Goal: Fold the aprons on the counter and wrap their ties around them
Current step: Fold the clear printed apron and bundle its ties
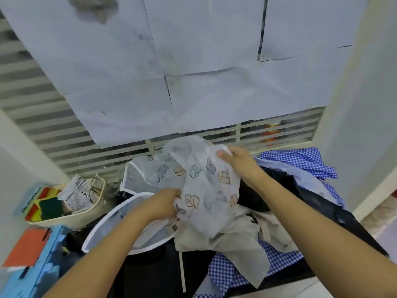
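A translucent white apron (pixel 202 181) printed with leaves and animals and edged in white binding is bunched up over the middle of the dark counter (pixel 150 274). My left hand (pixel 163 203) grips its lower fabric near a brown leaf print. My right hand (pixel 238 162) pinches its upper edge and lifts it. Under it lie a beige apron (pixel 234 239) with a thin tie hanging down, a black apron (pixel 279 190), and a blue gingham apron (pixel 300 160) spread from the back right to the front.
A cream basket (pixel 71 216) at the left holds sponges, a printed packet and scissors. A blue box (pixel 36 265) with an orange sheet sits at the front left. Behind the counter is a louvred window covered with white paper sheets (pixel 171 72). A wall stands at the right.
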A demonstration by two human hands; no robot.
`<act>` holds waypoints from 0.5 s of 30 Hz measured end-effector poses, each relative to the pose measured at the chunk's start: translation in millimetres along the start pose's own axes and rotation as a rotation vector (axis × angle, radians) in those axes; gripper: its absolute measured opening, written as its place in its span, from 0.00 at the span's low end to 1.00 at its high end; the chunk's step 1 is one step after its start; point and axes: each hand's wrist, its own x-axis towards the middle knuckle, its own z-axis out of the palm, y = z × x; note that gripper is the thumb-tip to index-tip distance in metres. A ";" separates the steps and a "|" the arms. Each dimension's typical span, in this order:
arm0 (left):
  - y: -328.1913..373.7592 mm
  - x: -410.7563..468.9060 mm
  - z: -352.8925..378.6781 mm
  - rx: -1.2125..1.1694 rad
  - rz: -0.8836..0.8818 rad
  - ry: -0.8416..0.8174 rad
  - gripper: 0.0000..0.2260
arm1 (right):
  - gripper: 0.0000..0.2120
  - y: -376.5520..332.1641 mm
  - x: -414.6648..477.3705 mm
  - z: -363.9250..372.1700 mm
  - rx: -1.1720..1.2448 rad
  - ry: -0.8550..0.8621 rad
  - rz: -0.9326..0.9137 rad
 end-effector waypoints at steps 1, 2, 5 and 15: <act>-8.0 -1.6 2.0 -0.147 0.000 0.203 0.14 | 0.14 -18.2 0.2 -11.9 0.075 0.139 -0.101; -11.7 -6.9 6.5 -0.327 0.003 0.391 0.10 | 0.13 -31.7 -2.0 -27.6 0.140 0.283 -0.180; -2.1 -17.6 21.1 -0.629 0.065 0.617 0.09 | 0.08 -32.2 -9.5 -84.9 0.305 0.629 -0.309; -23.9 22.2 67.5 -0.318 -0.207 -0.414 0.45 | 0.13 136.9 -63.0 -145.4 -0.553 -0.192 0.833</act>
